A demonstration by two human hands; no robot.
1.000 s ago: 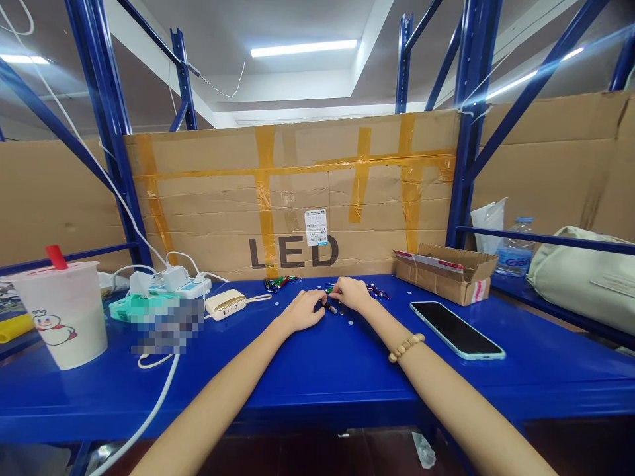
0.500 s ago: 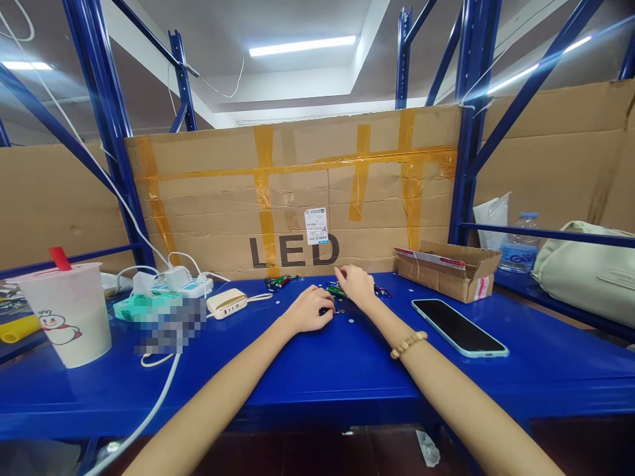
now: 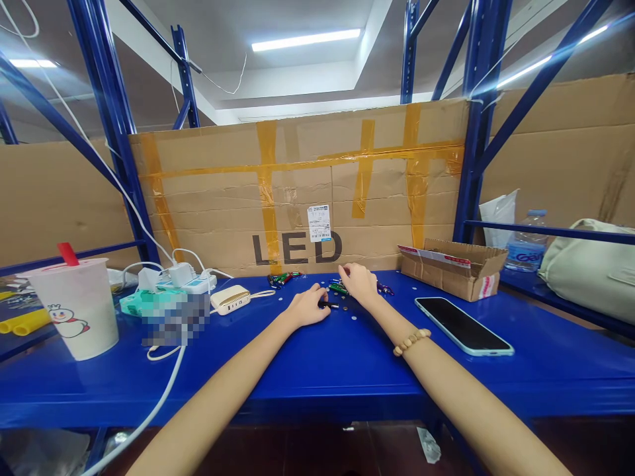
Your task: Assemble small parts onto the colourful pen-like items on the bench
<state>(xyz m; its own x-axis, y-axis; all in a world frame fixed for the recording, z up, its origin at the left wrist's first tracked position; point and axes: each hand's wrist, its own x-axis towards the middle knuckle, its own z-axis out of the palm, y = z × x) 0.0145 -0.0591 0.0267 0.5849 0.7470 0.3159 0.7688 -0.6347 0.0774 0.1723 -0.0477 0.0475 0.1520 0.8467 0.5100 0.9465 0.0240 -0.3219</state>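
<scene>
My left hand [image 3: 306, 308] rests low over the blue shelf with its fingers curled around a small black rod-like piece [image 3: 329, 305], whose end sticks out to the right. Just beyond it, my right hand [image 3: 359, 283] has bent fingers over a pile of small shiny pieces [image 3: 338, 288], green and dark ones showing on both sides. What its fingertips hold is hidden behind the hand. Another little heap of red, green and dark pieces [image 3: 282, 279] lies to the left, near the cardboard.
A phone [image 3: 465, 326] and an open cardboard box [image 3: 452, 270] are on the right. On the left stand a cup [image 3: 79, 311], a power bank [image 3: 231, 299] and a power strip [image 3: 191, 284] with cables. Taped cardboard [image 3: 223, 205] closes off the back.
The black piece now shows more clearly at my left hand's fingers. My right hand stays over the pile. The view has shifted slightly.
</scene>
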